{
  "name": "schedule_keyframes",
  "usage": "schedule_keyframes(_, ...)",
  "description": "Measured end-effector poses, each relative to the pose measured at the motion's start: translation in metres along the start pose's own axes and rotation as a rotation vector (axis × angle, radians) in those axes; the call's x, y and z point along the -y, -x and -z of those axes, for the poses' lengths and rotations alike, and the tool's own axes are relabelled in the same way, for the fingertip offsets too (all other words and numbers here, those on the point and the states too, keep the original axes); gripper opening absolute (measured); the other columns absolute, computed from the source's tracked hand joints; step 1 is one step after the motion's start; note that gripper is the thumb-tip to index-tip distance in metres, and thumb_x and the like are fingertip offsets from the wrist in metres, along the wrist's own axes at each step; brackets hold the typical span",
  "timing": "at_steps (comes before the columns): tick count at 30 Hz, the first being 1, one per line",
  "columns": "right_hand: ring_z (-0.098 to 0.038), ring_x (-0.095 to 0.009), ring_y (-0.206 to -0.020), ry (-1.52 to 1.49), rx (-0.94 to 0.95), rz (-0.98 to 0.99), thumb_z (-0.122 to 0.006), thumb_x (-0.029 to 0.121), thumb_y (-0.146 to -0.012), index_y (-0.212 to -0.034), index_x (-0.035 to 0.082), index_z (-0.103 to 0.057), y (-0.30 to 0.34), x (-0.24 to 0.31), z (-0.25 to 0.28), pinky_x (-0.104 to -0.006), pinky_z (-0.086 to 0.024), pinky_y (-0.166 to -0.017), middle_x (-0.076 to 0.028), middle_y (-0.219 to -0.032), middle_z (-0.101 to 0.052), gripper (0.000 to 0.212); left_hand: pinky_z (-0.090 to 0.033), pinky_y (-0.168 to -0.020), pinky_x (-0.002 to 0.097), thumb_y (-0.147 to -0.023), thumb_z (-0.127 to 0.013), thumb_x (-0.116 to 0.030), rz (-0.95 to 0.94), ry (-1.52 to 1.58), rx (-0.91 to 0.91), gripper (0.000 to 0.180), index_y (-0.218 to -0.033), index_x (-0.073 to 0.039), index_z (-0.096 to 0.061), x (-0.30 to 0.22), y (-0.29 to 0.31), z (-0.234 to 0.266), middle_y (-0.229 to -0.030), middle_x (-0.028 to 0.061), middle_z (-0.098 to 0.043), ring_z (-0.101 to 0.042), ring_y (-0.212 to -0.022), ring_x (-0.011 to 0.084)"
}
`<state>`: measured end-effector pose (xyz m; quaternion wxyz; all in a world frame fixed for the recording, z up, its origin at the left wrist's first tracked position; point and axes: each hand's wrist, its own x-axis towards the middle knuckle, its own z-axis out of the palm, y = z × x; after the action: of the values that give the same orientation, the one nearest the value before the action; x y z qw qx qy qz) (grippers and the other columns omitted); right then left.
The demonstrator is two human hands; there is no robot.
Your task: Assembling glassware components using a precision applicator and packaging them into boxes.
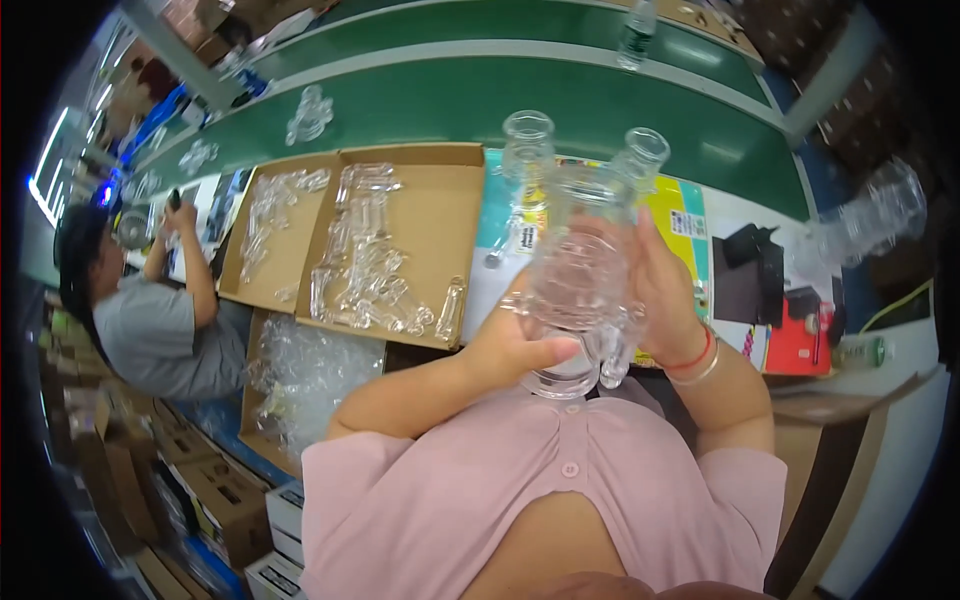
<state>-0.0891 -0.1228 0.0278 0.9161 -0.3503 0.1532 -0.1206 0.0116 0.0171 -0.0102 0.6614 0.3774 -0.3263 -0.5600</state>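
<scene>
Between my hands, in front of my chest, is a clear glass vessel point(578, 275) with a wide round body, a tubular top and small side tubes. My left hand point(515, 345) wraps its lower left side, thumb across the front. My right hand point(665, 290) curves around its right side, fingers pointing up. Just beyond it rise two clear glass necks with flared rims, a left neck point(528, 145) and a right neck point(643, 153); I cannot tell whether they belong to the held vessel or to pieces behind it.
Left of my hands, a cardboard tray point(440, 200) holds several small glass tubes point(375, 270). Below it stands a carton of clear wrapping point(310, 375). A co-worker point(165, 320) works at far left. Another glass piece point(870, 220) stands at right, near a red packet point(795, 345).
</scene>
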Motion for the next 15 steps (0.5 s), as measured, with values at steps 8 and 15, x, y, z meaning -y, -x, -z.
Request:
schedule_keyframes(8,-0.05,-0.026,-0.109,1.234,0.144,0.745,-0.044,0.024,-0.085,-0.111,0.001,-0.048,0.03,0.017,0.015,-0.0463,-0.023,-0.103,-0.012,-0.105,-0.06,0.035,-0.037,-0.096,0.0378,-0.063,-0.078,-0.017,-0.246,-0.004,-0.213,0.09,-0.131,-0.001,-0.022,-0.009,0.022,-0.002,-0.125,0.0149,-0.04,-0.044,-0.114,0.0252)
schedule_keyframes(15,-0.055,-0.025,-0.094,1.49,0.005,0.955,-0.057,0.001,-0.056,-0.083,0.006,-0.06,0.034,0.007,-0.002,-0.0527,-0.022,-0.101,-0.006,-0.082,-0.061,0.028,-0.04,-0.094,0.0373,-0.058,-0.082,-0.014,-0.24,-0.198,-0.14,0.089,-0.126,-0.001,-0.026,0.003,0.023,0.001,-0.117,0.0142,-0.047,-0.049,-0.108,0.0246)
